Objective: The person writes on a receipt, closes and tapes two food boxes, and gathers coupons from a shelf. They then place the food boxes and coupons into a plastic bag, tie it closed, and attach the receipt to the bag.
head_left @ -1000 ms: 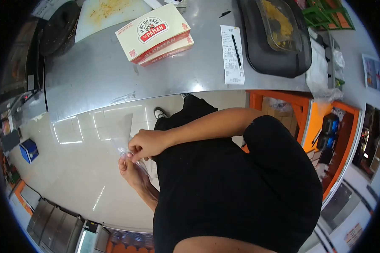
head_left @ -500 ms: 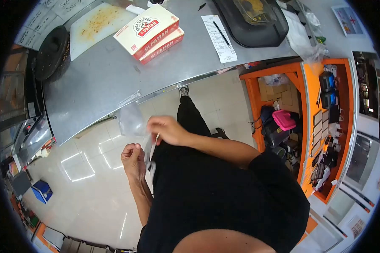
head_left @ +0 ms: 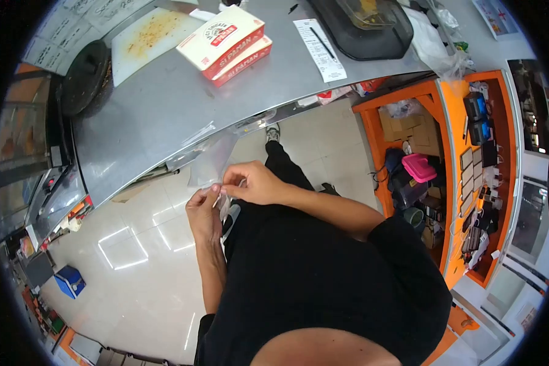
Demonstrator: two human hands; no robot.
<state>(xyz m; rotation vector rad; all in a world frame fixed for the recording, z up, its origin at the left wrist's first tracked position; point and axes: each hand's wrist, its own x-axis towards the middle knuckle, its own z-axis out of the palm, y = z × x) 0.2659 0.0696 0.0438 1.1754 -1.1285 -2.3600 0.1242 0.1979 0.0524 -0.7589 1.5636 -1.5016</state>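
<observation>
Both hands are in front of my body, just off the counter's front edge, with their fingertips nearly meeting. A clear plastic bag hangs out from them toward the counter. My left hand is closed, pinching the bag between thumb and fingers. From the other side my right hand pinches the bag's near end, its fingers curled. A whitish strip, seemingly part of the bag, dangles below the hands against my dark clothing. The exact fold between the fingertips is too small to make out.
Two stacked red-and-white food boxes sit on the metal counter. Nearby are a receipt with a black pen, a stained cutting board, a round black lid and a black tray. An orange shelf stands right.
My right hand has come down and my left hand up, so their fingertips now meet at the bag. The bag has shifted right and up, and the whole view has moved slightly.
</observation>
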